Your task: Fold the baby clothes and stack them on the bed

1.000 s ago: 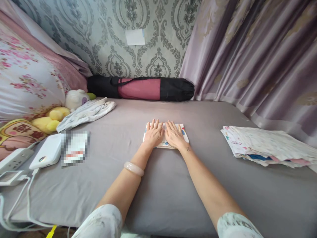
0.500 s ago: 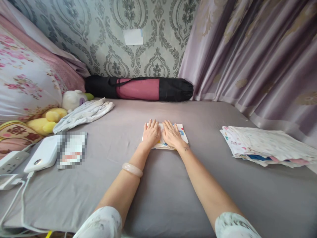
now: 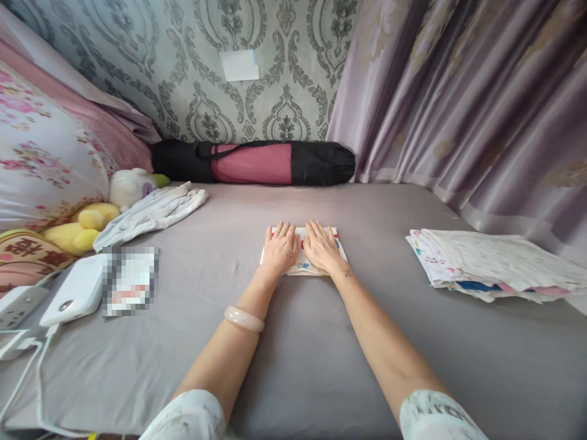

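A small folded cloth [image 3: 302, 266], white with colourful prints, lies flat on the grey bed sheet [image 3: 293, 342]. Pressed on its left half is my left hand [image 3: 280, 247], palm down with the fingers stretched forward. My right hand [image 3: 321, 246] rests flat on the right half, its fingers also extended. A narrow strip of the cloth shows between the two hands; most of the rest is covered by them.
To the right lies a stack of folded cloths [image 3: 495, 260]. A black and pink rolled bag [image 3: 252, 164] runs along the wall. On the left are a crumpled white cloth [image 3: 151, 214], plush toys [image 3: 85, 229], a white power bank [image 3: 76, 290], a blurred packet [image 3: 131, 281] and a power strip [image 3: 21, 305].
My hands have spread slightly apart on the folded cloth, the right one turning a little, so more of the print shows between them. The whole view has shifted slightly.
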`<state>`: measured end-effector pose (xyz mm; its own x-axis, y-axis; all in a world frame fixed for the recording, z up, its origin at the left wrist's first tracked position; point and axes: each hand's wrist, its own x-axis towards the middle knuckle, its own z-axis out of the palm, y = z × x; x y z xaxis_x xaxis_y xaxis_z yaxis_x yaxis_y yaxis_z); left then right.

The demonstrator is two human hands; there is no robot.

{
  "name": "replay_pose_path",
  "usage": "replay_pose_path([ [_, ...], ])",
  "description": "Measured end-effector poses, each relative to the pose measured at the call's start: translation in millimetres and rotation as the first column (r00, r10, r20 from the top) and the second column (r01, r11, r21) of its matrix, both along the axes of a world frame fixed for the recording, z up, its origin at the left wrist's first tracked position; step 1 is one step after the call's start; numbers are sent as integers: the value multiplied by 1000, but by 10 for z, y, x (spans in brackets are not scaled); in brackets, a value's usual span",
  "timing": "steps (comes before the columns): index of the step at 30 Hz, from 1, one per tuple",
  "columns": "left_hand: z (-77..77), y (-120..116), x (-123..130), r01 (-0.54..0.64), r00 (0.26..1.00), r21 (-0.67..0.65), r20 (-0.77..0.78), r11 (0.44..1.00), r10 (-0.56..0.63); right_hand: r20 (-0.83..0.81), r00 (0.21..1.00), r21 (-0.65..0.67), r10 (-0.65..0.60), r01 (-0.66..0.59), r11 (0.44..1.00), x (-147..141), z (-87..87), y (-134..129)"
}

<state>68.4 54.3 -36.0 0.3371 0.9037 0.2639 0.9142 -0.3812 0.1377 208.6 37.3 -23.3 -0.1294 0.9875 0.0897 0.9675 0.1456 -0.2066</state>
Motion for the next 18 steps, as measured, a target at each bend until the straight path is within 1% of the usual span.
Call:
replay_pose_path([
  [2, 0, -22, 6, 27, 999, -36, -26, 999, -28, 6, 1000, -35, -12, 12, 999, 30, -26, -10],
  [5, 5, -45, 7, 31, 997, -100, -60, 994, -37, 5, 1000, -74, -14, 14, 997, 38, -86, -6],
  [8, 18, -53, 7, 28, 998, -113, -60, 993, -35, 9, 1000, -66, -19, 19, 998, 30, -115, 4],
  [11, 26, -50, 7, 33, 998, -114, -54, 993, -39, 11, 1000, -79, -13, 13, 997, 41, -96, 7],
  [13, 28, -42, 1, 8, 999, -97, -40, 995, -12, 13, 1000, -74, -28, 29, 997, 63, -73, 7],
  [15, 24, -32, -12, -54, 998, -83, -24, 995, 52, 23, 996, -51, -82, 83, 995, 92, -59, 9],
  [18, 5, -14, -35, -133, 991, -132, -24, 982, 131, 39, 987, -67, -159, 161, 985, 124, -71, 16],
])
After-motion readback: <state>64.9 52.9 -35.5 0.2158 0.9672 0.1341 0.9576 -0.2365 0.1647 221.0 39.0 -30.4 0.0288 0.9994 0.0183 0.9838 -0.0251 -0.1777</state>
